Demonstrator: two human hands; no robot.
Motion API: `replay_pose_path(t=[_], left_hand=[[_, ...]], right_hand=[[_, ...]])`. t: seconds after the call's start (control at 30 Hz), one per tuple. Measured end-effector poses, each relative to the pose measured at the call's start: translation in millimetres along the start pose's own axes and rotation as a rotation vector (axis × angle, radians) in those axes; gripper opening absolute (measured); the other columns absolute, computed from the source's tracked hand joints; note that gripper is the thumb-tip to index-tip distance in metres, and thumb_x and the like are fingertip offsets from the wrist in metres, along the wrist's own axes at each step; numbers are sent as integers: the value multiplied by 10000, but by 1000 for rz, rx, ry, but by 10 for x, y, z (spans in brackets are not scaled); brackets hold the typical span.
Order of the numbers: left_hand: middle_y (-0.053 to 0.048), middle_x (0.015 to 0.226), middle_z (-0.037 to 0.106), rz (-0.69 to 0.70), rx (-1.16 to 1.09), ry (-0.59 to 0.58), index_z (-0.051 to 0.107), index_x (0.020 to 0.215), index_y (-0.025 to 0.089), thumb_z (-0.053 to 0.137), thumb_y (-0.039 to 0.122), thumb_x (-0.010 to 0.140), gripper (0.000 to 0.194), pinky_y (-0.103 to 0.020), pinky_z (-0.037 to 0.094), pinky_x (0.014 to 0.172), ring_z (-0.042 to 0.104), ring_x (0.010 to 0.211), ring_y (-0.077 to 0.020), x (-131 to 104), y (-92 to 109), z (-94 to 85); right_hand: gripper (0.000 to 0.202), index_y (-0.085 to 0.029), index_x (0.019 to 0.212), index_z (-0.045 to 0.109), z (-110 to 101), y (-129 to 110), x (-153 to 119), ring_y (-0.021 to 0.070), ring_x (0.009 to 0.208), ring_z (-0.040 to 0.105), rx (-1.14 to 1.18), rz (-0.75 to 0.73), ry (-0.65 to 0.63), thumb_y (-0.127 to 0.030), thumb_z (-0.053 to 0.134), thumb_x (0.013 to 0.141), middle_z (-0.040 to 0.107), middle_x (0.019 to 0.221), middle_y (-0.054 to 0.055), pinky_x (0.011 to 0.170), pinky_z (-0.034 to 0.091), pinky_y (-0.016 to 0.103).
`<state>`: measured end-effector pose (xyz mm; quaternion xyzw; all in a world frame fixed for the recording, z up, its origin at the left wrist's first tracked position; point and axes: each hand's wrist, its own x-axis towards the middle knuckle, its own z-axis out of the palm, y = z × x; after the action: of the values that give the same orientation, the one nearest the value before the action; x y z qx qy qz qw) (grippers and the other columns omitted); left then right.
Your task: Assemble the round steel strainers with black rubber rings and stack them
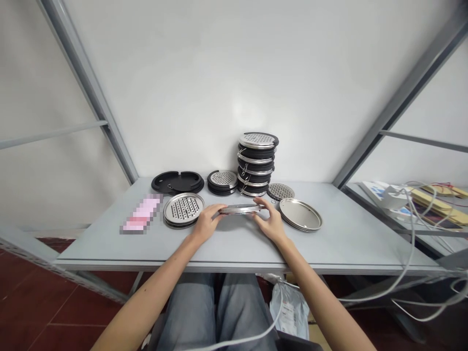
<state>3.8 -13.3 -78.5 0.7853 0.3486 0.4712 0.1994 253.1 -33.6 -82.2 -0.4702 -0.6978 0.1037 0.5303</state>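
Observation:
Between my two hands, above the table, a round silver metal disc (239, 209) is held nearly edge-on, so its faces are hidden. My left hand (207, 223) pinches its left rim, and my right hand (271, 223) grips the right rim with thumb and fingers. Beside my left hand lies a stack of round metal grater plates (184, 208) with slotted holes. Right of my right hand rest several shallow metal lids (301, 214), nested together. A perforated round plate (281, 191) lies just behind them.
A tall stack of black-rimmed metal discs (257, 165) with wire clasps stands against the wall. Left of it are a shorter stack (223, 181) and black round trays (178, 182). A blurred pink item (142, 213) lies at left. White cables (412, 229) hang at right.

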Motion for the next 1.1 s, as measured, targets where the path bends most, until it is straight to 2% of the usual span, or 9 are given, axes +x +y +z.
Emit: replay_pose_path(t=[0.07,0.13,0.23,0.37,0.53,0.8,0.93,1.03,1.1], left_hand=[[-73,1134,688,-29,-55,4,646,1108,198,562,284,901,239,-389,495,969,633,1077,-226,1,19,-4],[-72,1129,693,-51,-89,-3,641,1116,189,572,301,898,254,-374,498,965,642,1066,-224,7,35,-1],[-80,1124,692,-63,-52,18,626,1130,179,573,309,899,270,-374,499,960,647,1051,-225,19,41,17],[-101,1215,630,-19,53,75,545,1235,185,611,243,855,391,-402,474,994,601,1124,-231,15,28,37],[-112,1374,503,73,182,71,374,1404,233,690,266,803,679,-448,402,1074,474,1281,-264,-13,56,19],[-77,1293,595,253,272,-125,436,1394,274,563,288,918,493,-472,421,1045,525,1220,-243,-18,91,33],[-57,1275,618,207,189,-123,535,1314,267,468,249,958,363,-477,431,1051,539,1217,-227,-24,57,38],[-66,1268,624,123,92,-50,567,1271,237,475,246,949,336,-434,453,1044,565,1197,-217,-26,36,37],[-76,1252,633,56,50,4,566,1259,217,474,232,944,328,-397,475,1020,591,1163,-207,-18,24,35]], right_hand=[[492,-194,1227,579,19,-2,9,286,1100,618,33,59,-70,-378,680,782,659,1208,123,959,479,466],[385,-192,1128,643,28,9,14,283,1076,631,71,91,-98,-381,662,793,681,1171,110,981,464,470],[269,-194,1017,690,9,23,10,276,1038,648,120,102,-31,-355,645,807,710,1105,96,980,467,462],[262,-220,1080,674,-49,29,-8,262,1047,637,69,-39,67,-290,605,837,702,1115,90,965,475,461],[251,-264,1086,689,-68,55,-27,263,1016,611,-208,-230,100,-240,569,868,696,1094,81,923,478,468],[247,-291,1063,707,-11,-24,-56,254,959,602,-428,-360,-13,-232,535,895,695,992,83,855,482,437],[276,-272,1130,672,18,-41,-39,264,960,605,-332,-288,-49,-318,594,870,679,1008,95,867,495,452],[419,-236,1210,616,31,9,-17,283,1040,598,-221,-150,5,-389,652,821,656,1124,113,927,484,471],[385,-220,1174,631,31,57,-10,277,1018,623,-150,-69,15,-394,636,831,675,1109,112,920,495,464]])
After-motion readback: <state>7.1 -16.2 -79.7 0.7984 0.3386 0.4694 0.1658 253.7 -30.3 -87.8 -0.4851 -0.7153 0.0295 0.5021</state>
